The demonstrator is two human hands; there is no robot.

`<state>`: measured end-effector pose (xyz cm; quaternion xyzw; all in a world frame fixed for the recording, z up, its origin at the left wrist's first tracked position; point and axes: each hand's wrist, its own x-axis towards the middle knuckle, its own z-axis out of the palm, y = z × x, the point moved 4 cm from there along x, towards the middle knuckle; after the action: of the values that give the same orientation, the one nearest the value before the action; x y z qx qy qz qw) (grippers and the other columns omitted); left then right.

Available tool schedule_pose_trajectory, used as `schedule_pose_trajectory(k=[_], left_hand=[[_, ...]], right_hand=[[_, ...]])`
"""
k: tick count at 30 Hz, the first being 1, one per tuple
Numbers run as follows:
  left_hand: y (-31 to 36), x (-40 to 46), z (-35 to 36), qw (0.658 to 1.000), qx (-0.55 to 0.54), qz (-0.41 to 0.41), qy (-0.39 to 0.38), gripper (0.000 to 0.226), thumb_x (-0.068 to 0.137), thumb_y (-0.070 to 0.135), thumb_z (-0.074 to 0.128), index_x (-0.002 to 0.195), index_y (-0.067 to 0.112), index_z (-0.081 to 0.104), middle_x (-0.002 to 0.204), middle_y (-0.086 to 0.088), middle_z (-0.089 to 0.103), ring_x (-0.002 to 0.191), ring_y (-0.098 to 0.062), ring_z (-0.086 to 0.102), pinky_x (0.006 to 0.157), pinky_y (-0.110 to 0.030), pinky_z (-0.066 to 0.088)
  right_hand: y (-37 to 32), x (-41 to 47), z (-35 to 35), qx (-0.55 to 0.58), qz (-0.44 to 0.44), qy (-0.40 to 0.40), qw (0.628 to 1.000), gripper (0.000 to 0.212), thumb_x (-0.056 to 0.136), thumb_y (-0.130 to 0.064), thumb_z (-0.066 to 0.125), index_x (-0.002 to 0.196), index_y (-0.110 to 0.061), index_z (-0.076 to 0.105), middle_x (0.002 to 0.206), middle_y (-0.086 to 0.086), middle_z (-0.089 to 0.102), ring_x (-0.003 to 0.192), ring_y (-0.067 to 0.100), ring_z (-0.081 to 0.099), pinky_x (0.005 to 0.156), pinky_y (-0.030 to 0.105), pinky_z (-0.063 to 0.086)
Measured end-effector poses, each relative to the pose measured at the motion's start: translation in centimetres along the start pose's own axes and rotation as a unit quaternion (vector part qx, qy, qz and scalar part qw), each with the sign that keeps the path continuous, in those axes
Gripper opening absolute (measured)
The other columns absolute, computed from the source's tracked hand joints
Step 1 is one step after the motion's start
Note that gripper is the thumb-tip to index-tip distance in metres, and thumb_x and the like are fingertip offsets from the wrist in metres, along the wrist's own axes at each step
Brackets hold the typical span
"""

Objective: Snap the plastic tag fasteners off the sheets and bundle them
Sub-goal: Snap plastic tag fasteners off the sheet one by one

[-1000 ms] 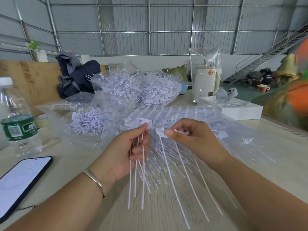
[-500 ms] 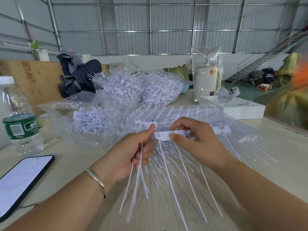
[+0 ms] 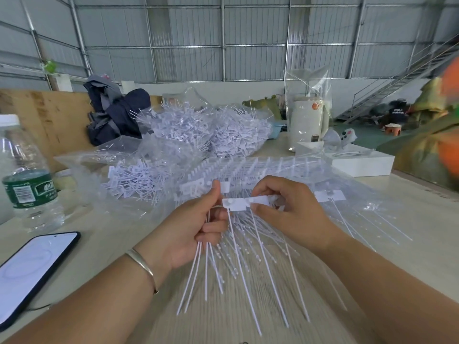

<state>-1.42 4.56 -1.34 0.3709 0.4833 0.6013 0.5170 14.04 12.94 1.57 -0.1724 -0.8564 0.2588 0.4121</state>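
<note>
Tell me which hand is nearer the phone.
Left. The left hand, gripping a bundle of fasteners, is just right of the phone; the right hand is farther right, beyond the left.

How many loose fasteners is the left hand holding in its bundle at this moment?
About 4, judging by the strands hanging below the left hand: the bundled fasteners fan down from its curled fingers toward the table. Motion blur and the fingers may hide more, so the count is uncertain.
</note>
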Motion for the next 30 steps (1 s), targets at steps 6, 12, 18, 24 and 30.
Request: schedule_pose_trajectory(k=[6,12,18,24,30], left_hand=[[-0.1,0.0,0.0,1.0,0.007,0.001,0.005,0.038,0.06,0.032,0.081,0.078,0.011,0.056,0.061,0.002,0.044,0.038,-0.002,0.028,0.03,-0.013,0.02],[-0.3,0.1,-0.3,0.999,0.009,-0.016,0.038,0.033,0.061,0.024,0.078,0.082,0.01,0.057,0.061,0.001,0.048,0.037,-0.003,0.029,0.028,-0.013,0.02],[-0.5,0.3,-0.3,0.999,0.012,-0.019,0.048,0.028,0.067,0.02,0.074,0.085,0.007,0.057,0.065,-0.002,0.047,0.037,-0.004,0.029,0.027,-0.013,0.019],[-0.4,0.3,-0.5,0.998,0.028,-0.019,0.054,0.033,0.062,0.023,0.077,0.083,0.007,0.056,0.066,-0.002,0.048,0.036,-0.004,0.028,0.029,-0.014,0.019],[0.1,0.0,-0.1,0.999,-0.009,0.005,0.036,0.024,0.063,0.021,0.074,0.073,0.01,0.056,0.066,-0.002,0.045,0.036,-0.003,0.026,0.029,-0.014,0.017]], right_hand=[[0.0,0.2,0.1,-0.013,-0.009,-0.006,1.0,0.006,0.081,-0.021,0.075,0.084,-0.021,0.069,0.081,0.0,0.065,0.075,0.022,0.059,0.068,0.043,0.049],[0.0,0.5,-0.3,-0.189,-0.05,-0.008,0.981,0.026,0.079,-0.047,0.071,0.088,-0.023,0.069,0.079,-0.01,0.065,0.073,0.009,0.056,0.076,0.032,0.043],[0.7,0.7,-1.5,-0.191,0.046,0.029,0.98,0.042,0.073,-0.061,0.067,0.064,-0.022,0.054,0.056,-0.009,0.049,0.055,0.008,0.044,0.075,0.029,0.029],[0.6,0.7,-1.6,-0.102,0.088,0.023,0.991,0.046,0.073,-0.054,0.072,0.064,-0.012,0.053,0.055,-0.008,0.042,0.053,0.007,0.038,0.076,0.03,0.026],[1.0,0.6,-1.7,-0.176,0.137,0.021,0.975,0.069,0.055,-0.083,0.046,0.067,-0.016,0.054,0.058,-0.01,0.046,0.062,0.007,0.049,0.091,0.037,0.03]])
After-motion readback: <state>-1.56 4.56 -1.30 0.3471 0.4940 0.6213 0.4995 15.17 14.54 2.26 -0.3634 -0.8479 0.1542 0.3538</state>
